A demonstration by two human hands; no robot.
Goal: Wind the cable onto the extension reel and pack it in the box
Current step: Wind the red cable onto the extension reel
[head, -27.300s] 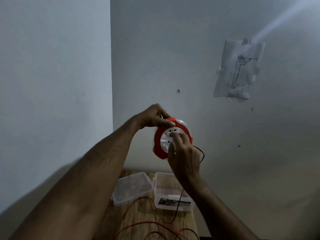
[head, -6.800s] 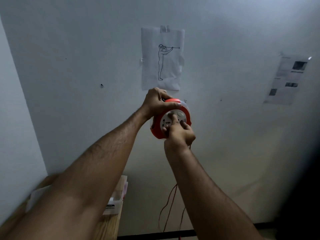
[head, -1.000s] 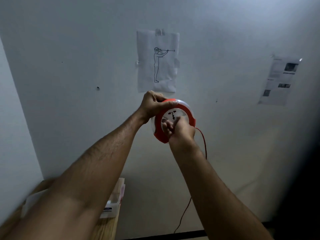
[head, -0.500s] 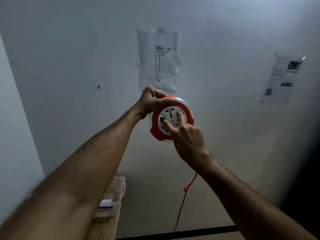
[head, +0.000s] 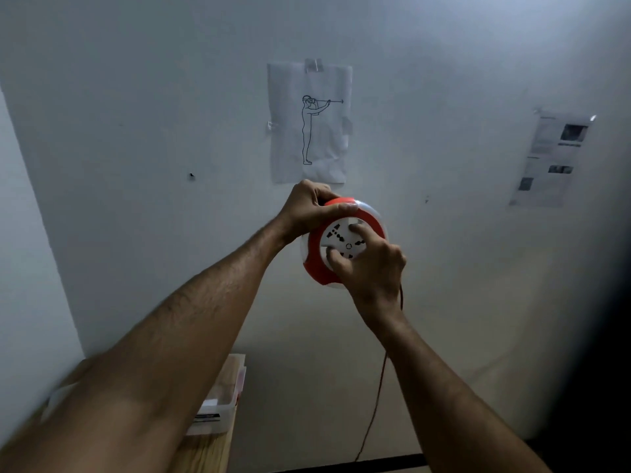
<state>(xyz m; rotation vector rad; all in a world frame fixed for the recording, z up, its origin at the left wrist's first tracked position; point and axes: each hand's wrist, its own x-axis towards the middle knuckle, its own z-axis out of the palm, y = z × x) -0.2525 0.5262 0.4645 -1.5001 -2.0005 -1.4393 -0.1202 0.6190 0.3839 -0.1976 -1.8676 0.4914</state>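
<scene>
I hold a round red and white extension reel [head: 316, 268] up in front of the wall at arm's length. My left hand [head: 309, 208] grips its upper left rim. My right hand [head: 370, 264] presses fingers on the white socket face [head: 341, 238] in the reel's centre. A thin red cable [head: 375, 401] hangs down from behind my right wrist toward the floor. A clear plastic box [head: 223, 401] sits on the wooden table [head: 208, 452] at lower left, mostly hidden by my left forearm.
A grey wall fills the view. A taped paper with a line drawing of a figure [head: 309, 121] hangs just above the reel. A second printed sheet [head: 549, 158] hangs at the right. A dark skirting strip [head: 392, 460] runs along the floor.
My right hand has shifted on the socket face, with the wrist swinging back beneath the reel. The hanging cable now drops close behind my right forearm. My left hand keeps its hold.
</scene>
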